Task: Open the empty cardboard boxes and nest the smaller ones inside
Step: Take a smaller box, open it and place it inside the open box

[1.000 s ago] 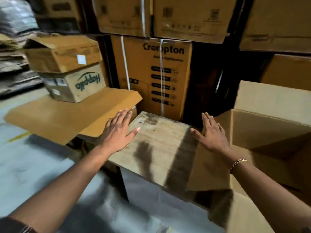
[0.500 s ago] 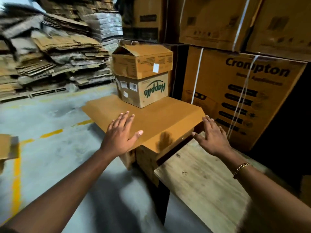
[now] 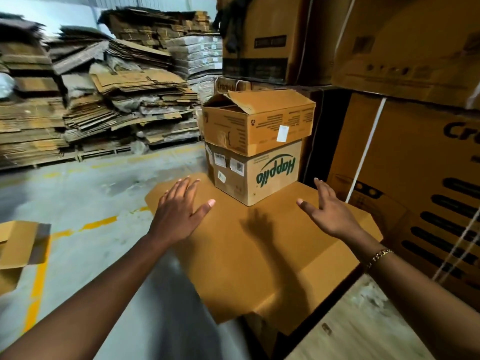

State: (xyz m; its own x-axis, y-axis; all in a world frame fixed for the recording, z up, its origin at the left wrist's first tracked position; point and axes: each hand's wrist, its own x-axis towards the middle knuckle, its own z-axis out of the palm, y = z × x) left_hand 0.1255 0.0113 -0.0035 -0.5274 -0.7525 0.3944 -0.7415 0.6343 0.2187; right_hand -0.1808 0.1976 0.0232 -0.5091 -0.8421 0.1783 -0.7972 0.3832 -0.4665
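Warehouse floor (image 3: 91, 193); stacked boxes (image 3: 257, 149) just beyond left grip (image 3: 179, 211), right grip (image 3: 327, 211); both spread, empty.

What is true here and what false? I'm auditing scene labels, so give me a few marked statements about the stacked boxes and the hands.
1. The Happilo box sits beneath the top box. True.
2. The Happilo lettering reads upright. False: it is upside down.
3. The top box is closed flat. False: one flap is raised, showing the inside.
4. The left hand grips a box. False: its fingers are straight, holding nothing.
5. A bracelet circles the wrist behind the right hand. True.
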